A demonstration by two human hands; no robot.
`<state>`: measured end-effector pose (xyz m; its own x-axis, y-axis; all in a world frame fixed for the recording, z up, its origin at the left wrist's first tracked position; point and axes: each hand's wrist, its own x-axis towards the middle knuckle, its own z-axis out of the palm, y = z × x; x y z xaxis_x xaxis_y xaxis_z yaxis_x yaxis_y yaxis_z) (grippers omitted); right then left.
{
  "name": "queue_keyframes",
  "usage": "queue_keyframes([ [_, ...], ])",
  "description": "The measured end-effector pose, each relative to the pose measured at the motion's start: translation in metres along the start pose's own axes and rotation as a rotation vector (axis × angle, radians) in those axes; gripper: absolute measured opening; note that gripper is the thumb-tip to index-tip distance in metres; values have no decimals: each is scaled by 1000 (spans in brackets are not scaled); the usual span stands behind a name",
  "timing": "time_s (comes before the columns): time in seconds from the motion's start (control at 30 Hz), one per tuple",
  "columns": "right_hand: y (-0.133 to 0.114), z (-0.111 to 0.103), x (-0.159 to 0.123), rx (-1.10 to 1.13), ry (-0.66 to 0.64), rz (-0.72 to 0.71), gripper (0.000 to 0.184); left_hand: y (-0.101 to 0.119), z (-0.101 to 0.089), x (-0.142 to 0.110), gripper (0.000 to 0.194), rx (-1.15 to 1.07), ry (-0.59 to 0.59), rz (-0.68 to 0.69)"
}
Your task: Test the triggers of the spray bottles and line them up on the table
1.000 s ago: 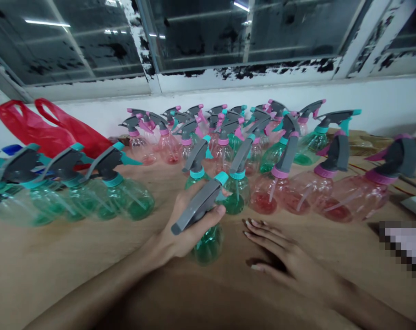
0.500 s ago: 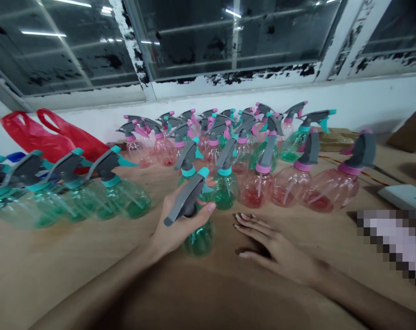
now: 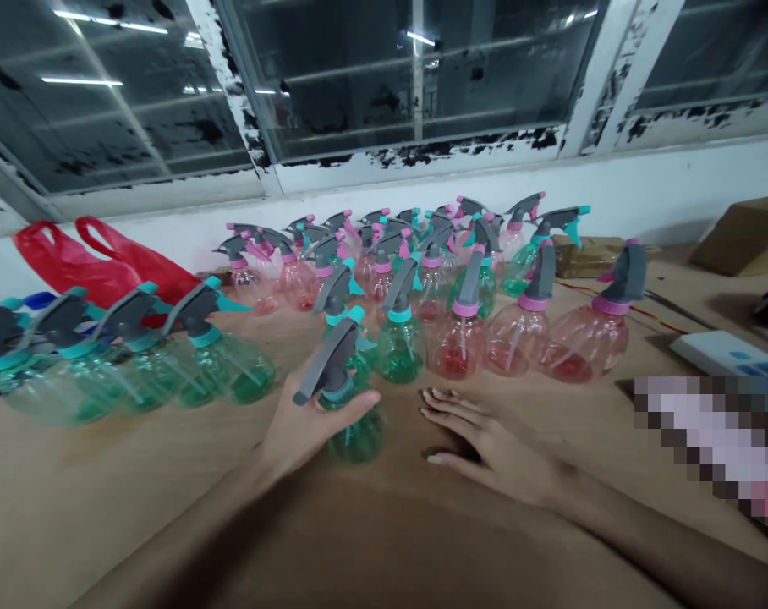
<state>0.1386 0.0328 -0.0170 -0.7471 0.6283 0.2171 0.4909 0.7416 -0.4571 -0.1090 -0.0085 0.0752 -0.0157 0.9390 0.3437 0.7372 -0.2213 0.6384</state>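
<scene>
In the head view, the person's left hand (image 3: 295,431) curled round the upper part of a green spray bottle (image 3: 357,441), its thumb lying across the near side; the other fingers were hidden behind it, so how tightly they gripped could not be told. That bottle stood upright on the tabletop (image 3: 384,533), just in front of the left end of a front row, with its nozzle turned away from the person. The right hand (image 3: 501,452) lay palm down on the wood, fingers extended and thumb set apart, near the row's pink bottles (image 3: 463,351) but not touching them. A short strip of wood ran between the held bottle and the right fingertips, and a broader one reached from both forearms to the picture's lower edge. To the left, a gap of tabletop parted the left hand from a line of green bottles (image 3: 146,364). Behind the front row, crowded bottles (image 3: 381,283) took up the room toward the white wall (image 3: 676,182). On the right, a white device (image 3: 732,351) and a pixelated object (image 3: 707,440) bounded the free wood
</scene>
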Motion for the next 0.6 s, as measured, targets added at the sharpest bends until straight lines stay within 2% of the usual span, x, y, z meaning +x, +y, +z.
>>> queue_keyframes([
  [0.17,-2,-1,-1,-12,-10,9,57,-8,-3,-13,61,28,-32,83],
  [0.4,-4,2,6,-93,37,9,48,-22,0,-35,45,86,-44,2],
  [0.53,-26,-7,24,-200,105,62,41,-34,-17,-43,46,154,-24,3],
  [0.6,-43,-16,38,-234,124,46,40,-47,-28,-47,47,208,27,10],
])
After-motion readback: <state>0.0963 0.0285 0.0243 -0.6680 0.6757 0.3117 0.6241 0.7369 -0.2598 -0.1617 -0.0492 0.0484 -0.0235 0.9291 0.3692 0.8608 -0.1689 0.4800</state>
